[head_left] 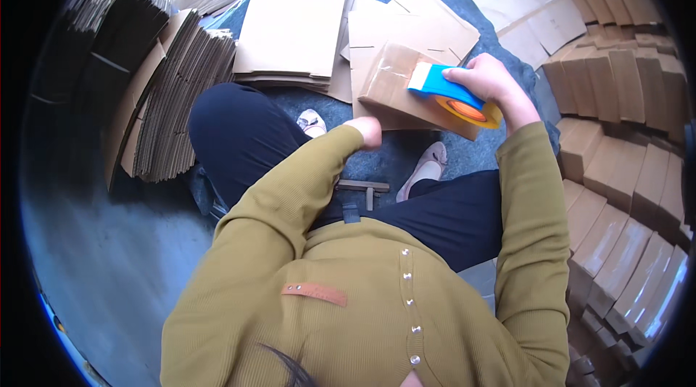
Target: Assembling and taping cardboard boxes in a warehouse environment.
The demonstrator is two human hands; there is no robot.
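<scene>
In front of me a small brown cardboard box [386, 84] lies slanted above flat cardboard sheets. My right hand [493, 86] grips a blue tape dispenser [439, 85], its thumb along the top. The dispenser carries a roll of yellow tape [470, 113], and its front end meets the top of the box. At the near left corner of the box is my left hand [368, 132]; its fingers are hidden, so whether it grips the box does not show.
A pile of flat cartons [290, 24] lies ahead, beside loose cardboard sheets [435, 28]. Tall stacks of folded cardboard [177, 97] stand at the left. Rows of finished boxes [616, 162] rise along the right. Between my feet is a small wooden stool or frame [362, 186].
</scene>
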